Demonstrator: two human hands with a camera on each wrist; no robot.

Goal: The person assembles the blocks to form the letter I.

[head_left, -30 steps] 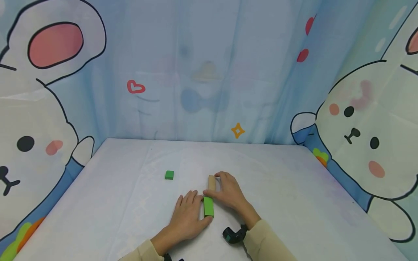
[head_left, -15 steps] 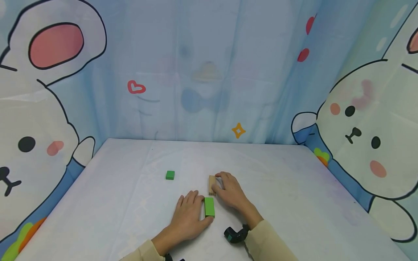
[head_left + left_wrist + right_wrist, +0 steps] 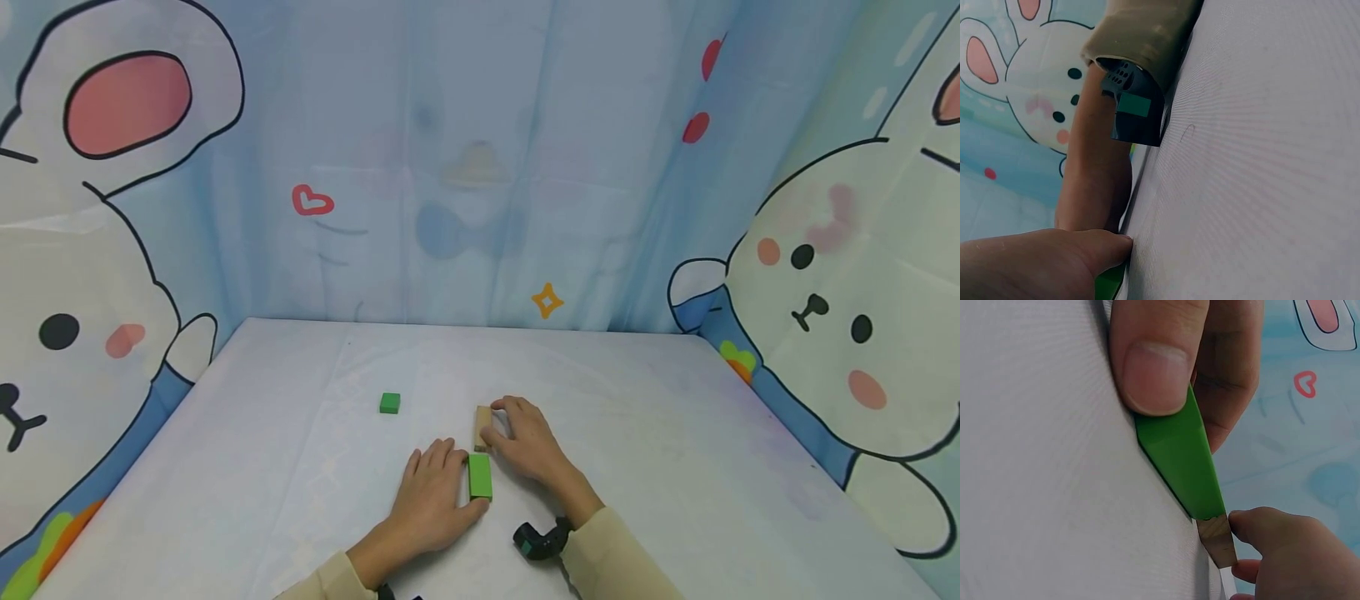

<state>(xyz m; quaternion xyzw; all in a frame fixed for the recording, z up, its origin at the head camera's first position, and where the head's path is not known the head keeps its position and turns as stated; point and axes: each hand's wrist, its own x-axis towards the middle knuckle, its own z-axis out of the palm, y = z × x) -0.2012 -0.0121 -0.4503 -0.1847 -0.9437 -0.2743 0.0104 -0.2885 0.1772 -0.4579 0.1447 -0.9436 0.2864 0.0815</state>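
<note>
My left hand [image 3: 429, 500] grips a bright green rectangular block [image 3: 480, 477] from its left, fingertips at the far end and thumb across the near end. Directly beyond it lies a plain wooden block [image 3: 482, 427] of narrow oblong shape. My right hand [image 3: 528, 437] holds that one: the thumb tip sits on its right side close to the green block, and the index finger bends to its far right corner. In the right wrist view the wooden block [image 3: 1217, 540] lines up end to end with the green block [image 3: 1182, 462], close against it. Most of the green block is hidden in the left wrist view.
A small green block [image 3: 389, 403] lies farther back on the left of the white-covered table [image 3: 637, 417]. A dark device [image 3: 540, 542] is strapped at the right wrist. A blue curtain [image 3: 480, 167] with cartoon rabbits closes off the back and sides.
The right thumb has drawn back from the wooden block's near end to its right side. The wooden block has shifted slightly left and nearer the green one. The left hand keeps its place.
</note>
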